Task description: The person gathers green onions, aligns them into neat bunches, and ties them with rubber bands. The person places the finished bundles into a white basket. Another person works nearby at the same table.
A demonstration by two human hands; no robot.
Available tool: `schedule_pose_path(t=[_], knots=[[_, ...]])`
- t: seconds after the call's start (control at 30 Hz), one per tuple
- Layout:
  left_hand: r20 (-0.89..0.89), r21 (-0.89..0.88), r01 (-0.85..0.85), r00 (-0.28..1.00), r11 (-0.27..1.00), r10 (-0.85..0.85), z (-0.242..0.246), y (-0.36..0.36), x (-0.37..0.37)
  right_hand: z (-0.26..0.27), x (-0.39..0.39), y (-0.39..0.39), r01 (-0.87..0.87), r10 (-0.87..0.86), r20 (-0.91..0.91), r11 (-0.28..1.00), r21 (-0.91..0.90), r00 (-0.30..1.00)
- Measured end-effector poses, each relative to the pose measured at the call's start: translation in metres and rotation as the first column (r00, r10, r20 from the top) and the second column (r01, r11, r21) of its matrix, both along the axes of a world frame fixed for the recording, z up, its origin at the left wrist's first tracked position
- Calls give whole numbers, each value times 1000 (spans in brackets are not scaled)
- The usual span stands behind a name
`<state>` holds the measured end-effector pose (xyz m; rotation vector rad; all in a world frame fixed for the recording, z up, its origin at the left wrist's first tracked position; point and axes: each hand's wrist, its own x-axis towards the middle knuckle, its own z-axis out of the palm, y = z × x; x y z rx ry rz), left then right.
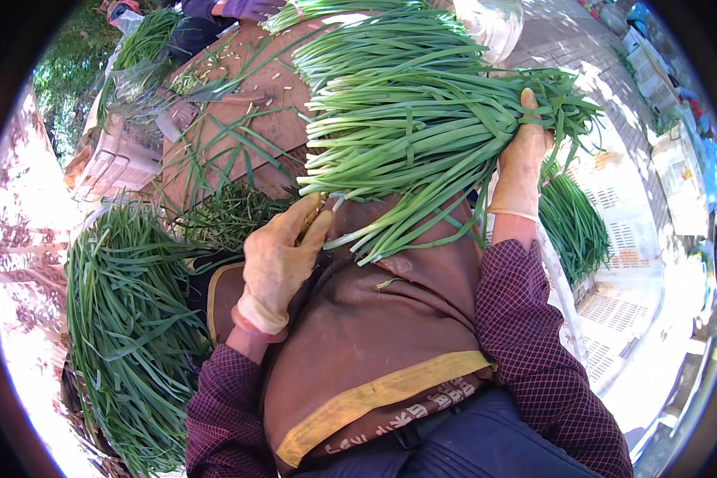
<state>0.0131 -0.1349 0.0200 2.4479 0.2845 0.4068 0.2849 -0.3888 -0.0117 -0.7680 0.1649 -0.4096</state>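
Note:
A broad bunch of garlic chives (406, 131) lies across the apron over my lap, white stem ends to the left and leaves to the right. My right hand (523, 155), in a pale yellow rubber glove, grips the leaves with its thumb on top. Just below the white ends is my left hand (284, 257), gloved alike, thumb and fingers close together. Small brownish bits show between them; whether they are gripped is unclear. Several loose chive stalks (388, 236) slant down over the brown apron (370, 334).
To my left is a large heap of chives (131, 334). A brown board (245, 71) ahead carries scraps and loose leaves. A tied chive bundle (573, 221) rests in a white plastic crate (618, 305) at right. Another person's purple-gloved hand (251, 9) shows at the top.

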Motion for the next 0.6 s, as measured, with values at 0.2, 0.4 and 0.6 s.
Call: schedule_pose_path(t=[0.2, 0.4, 0.6], knots=[[-109, 54, 57, 993, 997, -51, 7, -17, 32, -3, 3, 0, 36, -34, 20, 996, -79, 999], [15, 155, 252, 966, 955, -257, -11, -5, 15, -5, 4, -4, 56, -54, 23, 993, -105, 998], [45, -249, -359, 923, 899, 381, 19, 79, -7, -6, 4, -7, 50, -50, 6, 995, -85, 999]])
